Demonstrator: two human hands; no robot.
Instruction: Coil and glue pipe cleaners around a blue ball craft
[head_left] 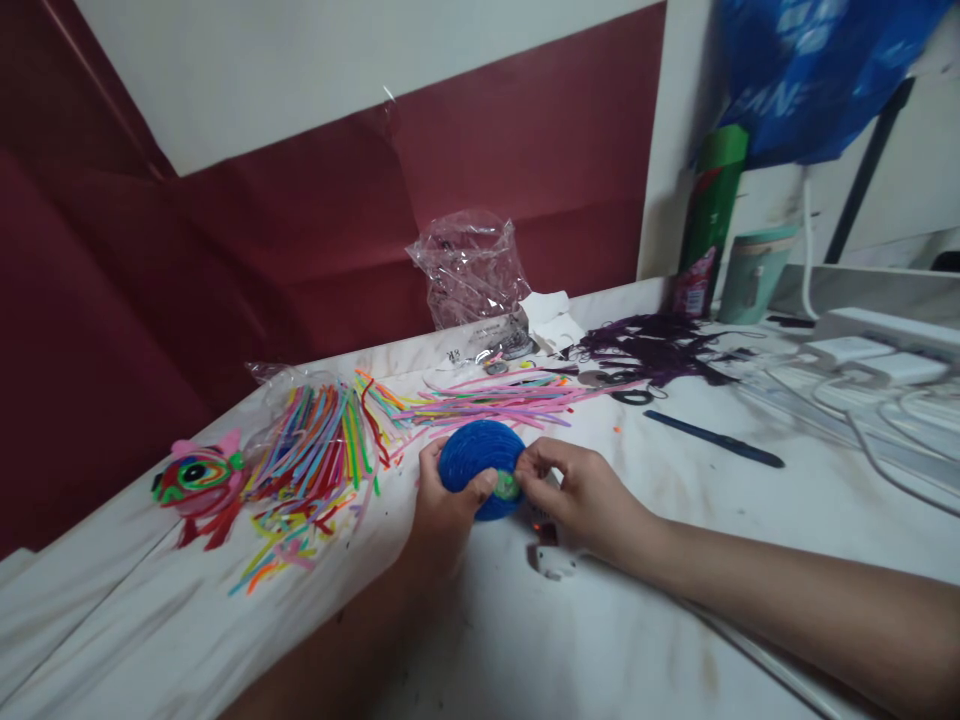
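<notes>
A blue coiled paper dome (480,455) sits just below the middle of the frame, held above the white desk (675,640) between both hands. The left hand (442,510) cups it from below and the left side, its grip closed on the dome with the thumb pressed across the lower front. The right hand (581,495) comes in from the lower right, its fingertips (525,470) pinched narrowly on a small green piece (507,487) at the dome's lower right edge. To the left of the hands a loose spread of multicoloured paper strips (322,450) lies on the desk, partly on a clear wrapper, and at the far left a pink, red and green quilled fish figure (199,485) lies flat. Behind the dome a fan of pink strips (510,400) reaches toward the right. A crumpled clear plastic bag (472,265) stands near the wall in the upper middle, a tangle of dark purple strips (652,350) lies to its right, and a dark blue pen (712,440) rests right of centre.
</notes>
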